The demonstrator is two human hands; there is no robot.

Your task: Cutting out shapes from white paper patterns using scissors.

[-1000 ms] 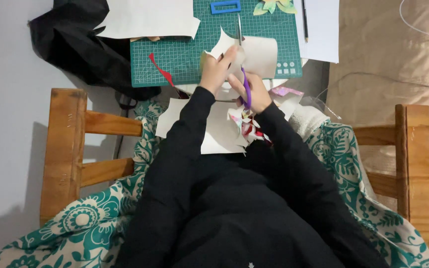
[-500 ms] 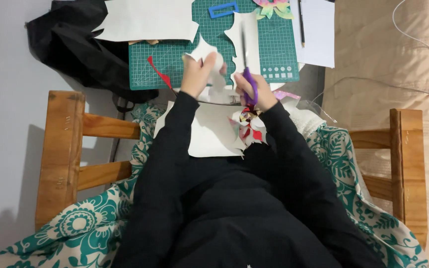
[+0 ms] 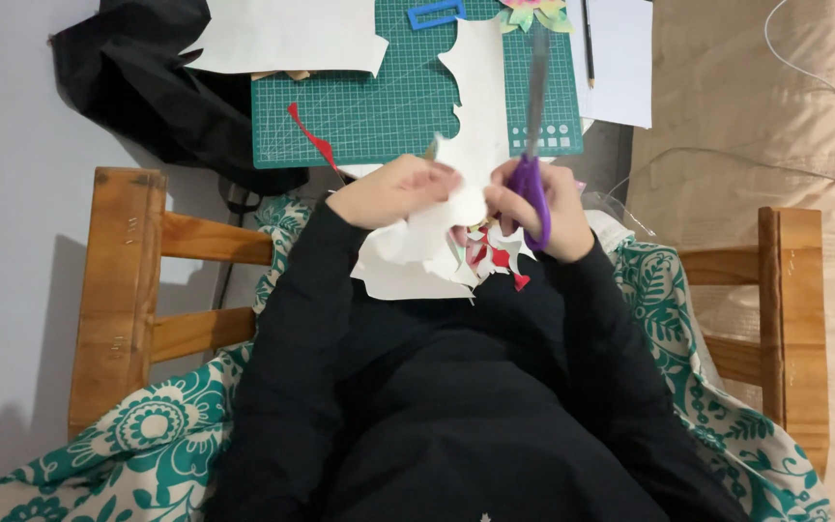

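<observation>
My left hand (image 3: 393, 190) pinches a white paper sheet (image 3: 480, 116) with a wavy cut edge; the sheet rises over the green cutting mat (image 3: 369, 106). My right hand (image 3: 543, 208) grips purple-handled scissors (image 3: 533, 145), blades pointing away from me beside the sheet's right edge. Red and white paper scraps (image 3: 490, 256) hang below my hands, over more white paper on my lap.
A large white sheet (image 3: 287, 34) and a red paper strip (image 3: 311, 135) lie on the mat, with a blue frame (image 3: 434, 14) at its top. Black fabric (image 3: 137, 87) lies left; white paper and a pencil (image 3: 589, 43) right. Wooden chair arms (image 3: 123, 290) flank me.
The hands have shifted slightly on the lap; the white sheet now stands taller over the mat and the scissors point straight up beside it.
</observation>
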